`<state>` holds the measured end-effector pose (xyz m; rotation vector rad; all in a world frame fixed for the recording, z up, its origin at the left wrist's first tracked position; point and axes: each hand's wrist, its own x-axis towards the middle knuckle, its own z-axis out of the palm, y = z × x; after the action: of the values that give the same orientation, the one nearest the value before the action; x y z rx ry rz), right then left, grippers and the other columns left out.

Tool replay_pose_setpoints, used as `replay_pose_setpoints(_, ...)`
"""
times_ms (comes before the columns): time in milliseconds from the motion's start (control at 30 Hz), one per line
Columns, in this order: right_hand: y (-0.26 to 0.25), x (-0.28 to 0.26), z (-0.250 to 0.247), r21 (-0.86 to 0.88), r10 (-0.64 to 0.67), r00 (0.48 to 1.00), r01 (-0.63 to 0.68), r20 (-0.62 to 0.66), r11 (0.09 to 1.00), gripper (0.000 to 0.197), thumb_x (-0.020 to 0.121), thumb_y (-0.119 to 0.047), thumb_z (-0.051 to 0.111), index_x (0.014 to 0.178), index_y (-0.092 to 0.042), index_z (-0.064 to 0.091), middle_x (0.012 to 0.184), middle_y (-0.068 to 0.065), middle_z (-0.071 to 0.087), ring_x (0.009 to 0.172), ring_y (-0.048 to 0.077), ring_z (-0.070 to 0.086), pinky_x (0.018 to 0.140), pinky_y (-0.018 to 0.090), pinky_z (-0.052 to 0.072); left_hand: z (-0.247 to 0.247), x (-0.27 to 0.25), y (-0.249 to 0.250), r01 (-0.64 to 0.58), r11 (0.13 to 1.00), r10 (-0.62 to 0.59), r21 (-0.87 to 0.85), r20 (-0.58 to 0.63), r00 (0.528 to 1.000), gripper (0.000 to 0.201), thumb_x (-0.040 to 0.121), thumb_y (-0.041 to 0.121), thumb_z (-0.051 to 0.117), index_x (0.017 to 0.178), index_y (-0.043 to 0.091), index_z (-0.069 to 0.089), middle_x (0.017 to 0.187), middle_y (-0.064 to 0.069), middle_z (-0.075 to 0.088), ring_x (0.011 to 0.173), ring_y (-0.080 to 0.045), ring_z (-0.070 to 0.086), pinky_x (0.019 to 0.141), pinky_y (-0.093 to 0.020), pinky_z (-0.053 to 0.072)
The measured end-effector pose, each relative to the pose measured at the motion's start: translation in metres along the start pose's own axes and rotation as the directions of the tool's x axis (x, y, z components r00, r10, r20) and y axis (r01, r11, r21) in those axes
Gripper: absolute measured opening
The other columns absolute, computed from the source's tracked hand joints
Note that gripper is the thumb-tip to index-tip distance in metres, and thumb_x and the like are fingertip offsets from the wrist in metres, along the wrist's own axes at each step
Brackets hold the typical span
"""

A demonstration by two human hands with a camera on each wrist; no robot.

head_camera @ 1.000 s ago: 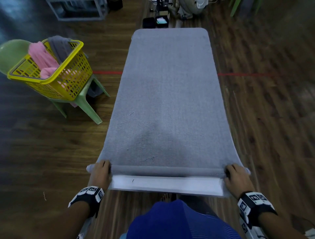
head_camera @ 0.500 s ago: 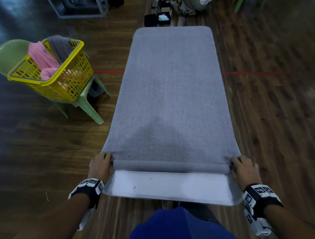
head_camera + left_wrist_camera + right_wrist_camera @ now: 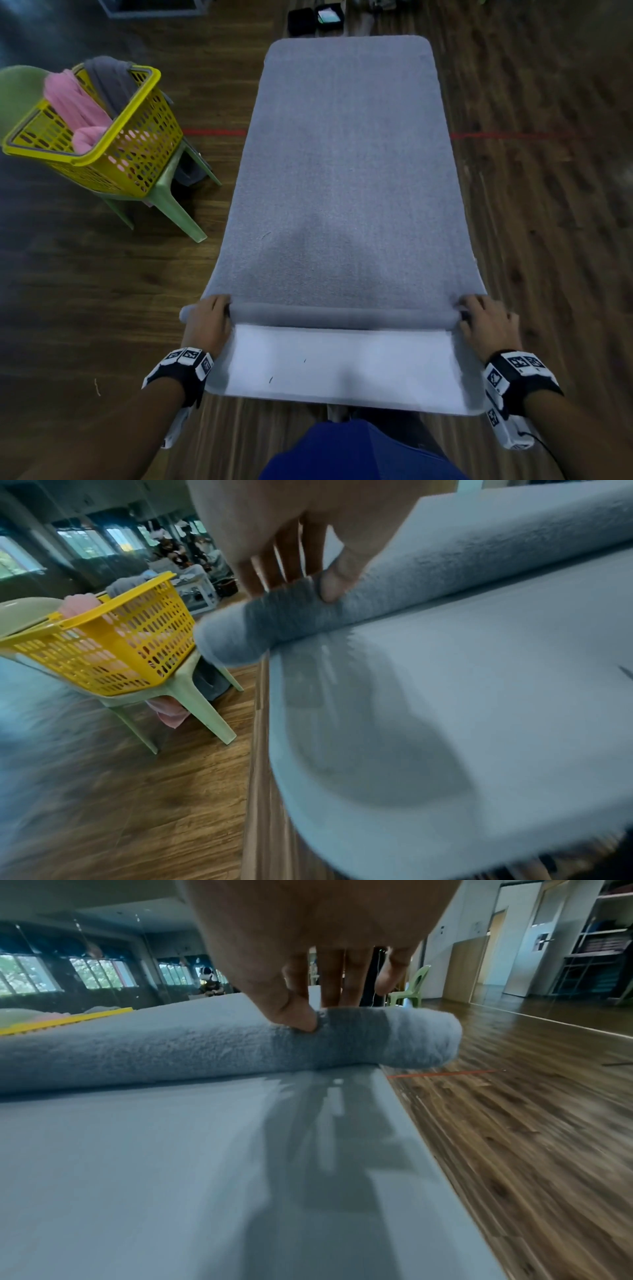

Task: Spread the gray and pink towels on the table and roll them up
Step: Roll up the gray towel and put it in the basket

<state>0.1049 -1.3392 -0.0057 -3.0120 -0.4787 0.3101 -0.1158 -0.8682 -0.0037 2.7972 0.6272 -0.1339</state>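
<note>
A gray towel (image 3: 346,164) lies spread lengthwise over the white table (image 3: 342,373). Its near end is wound into a thin roll (image 3: 342,313) across the table's width. My left hand (image 3: 219,310) grips the roll's left end (image 3: 274,618), thumb on the near side and fingers over the top. My right hand (image 3: 474,313) grips the right end (image 3: 359,1039) the same way. Both roll ends stick out a little past the table's sides. A pink towel (image 3: 73,106) sits in a yellow basket (image 3: 137,154) to the left.
The yellow basket stands on a pale green plastic chair (image 3: 171,202) left of the table and also holds a second gray towel (image 3: 109,82). Wooden floor with a red line (image 3: 513,136) surrounds the table. Dark boxes (image 3: 315,19) lie beyond the far end.
Both hands have moved away from me with the roll, which has grown slightly thicker. A wider strip of bare white table shows in front of it.
</note>
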Motion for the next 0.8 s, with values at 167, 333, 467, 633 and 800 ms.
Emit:
replay_pose_setpoints(167, 0.000, -0.018, 0.027, 0.164, -0.121, 0.981, 0.146, -0.155, 0.976, 0.029, 0.082, -0.009, 0.052, 0.107, -0.001, 0.065, 0.113, 0.018, 0.062, 0.103, 0.036, 0.059, 0.094, 0.043, 0.043, 0.018, -0.002, 0.004, 0.042, 0.994, -0.045, -0.103, -0.027, 0.999, 0.039, 0.085, -0.006, 0.055, 0.123, -0.003, 0.056, 0.126, -0.022, 0.056, 0.119, -0.035, 0.051, 0.107, -0.047, 0.036)
replay_pose_setpoints(333, 0.004, -0.042, 0.051, 0.261, -0.118, 0.981, 0.155, -0.152, 0.953, 0.041, 0.082, -0.001, 0.051, 0.123, 0.003, 0.057, 0.125, 0.020, 0.056, 0.114, 0.036, 0.052, 0.100, 0.051, 0.043, 0.024, -0.017, 0.010, 0.008, 1.000, -0.010, 0.030, 0.054, 0.998, 0.050, 0.070, -0.002, 0.066, 0.119, 0.000, 0.055, 0.117, -0.018, 0.059, 0.111, -0.038, 0.054, 0.099, -0.056, 0.040)
replay_pose_setpoints(467, 0.006, -0.027, 0.038, 0.248, -0.103, 0.990, 0.124, -0.098, 0.961, 0.040, 0.076, 0.005, 0.064, 0.114, -0.007, 0.063, 0.116, 0.013, 0.063, 0.108, 0.032, 0.058, 0.097, 0.043, 0.043, 0.012, -0.006, 0.009, -0.035, 0.996, 0.031, 0.082, 0.050, 0.998, 0.040, 0.061, -0.002, 0.075, 0.100, 0.002, 0.064, 0.093, -0.016, 0.066, 0.085, -0.035, 0.062, 0.081, -0.049, 0.051)
replay_pose_setpoints(633, 0.011, -0.033, 0.038, 0.171, -0.101, 0.984, 0.127, -0.149, 0.977, 0.031, 0.067, -0.004, 0.062, 0.096, -0.011, 0.072, 0.095, 0.011, 0.071, 0.088, 0.035, 0.065, 0.078, 0.047, 0.051, 0.009, -0.025, 0.013, -0.034, 0.998, 0.033, 0.057, 0.014, 0.999, 0.031, 0.061, -0.006, 0.075, 0.089, 0.003, 0.066, 0.082, -0.014, 0.067, 0.074, -0.034, 0.063, 0.068, -0.042, 0.052)
replay_pose_setpoints(800, 0.009, -0.071, 0.041, 0.210, -0.063, 0.983, 0.098, -0.170, 0.973, 0.046, 0.049, 0.012, 0.077, 0.090, -0.009, 0.073, 0.085, 0.011, 0.070, 0.080, 0.036, 0.065, 0.073, 0.049, 0.050, 0.022, -0.066, 0.011, 0.034, 0.999, -0.034, 0.014, 0.018, 0.999, 0.033, 0.062, -0.006, 0.075, 0.093, 0.003, 0.067, 0.089, -0.013, 0.067, 0.082, -0.033, 0.063, 0.066, -0.040, 0.054)
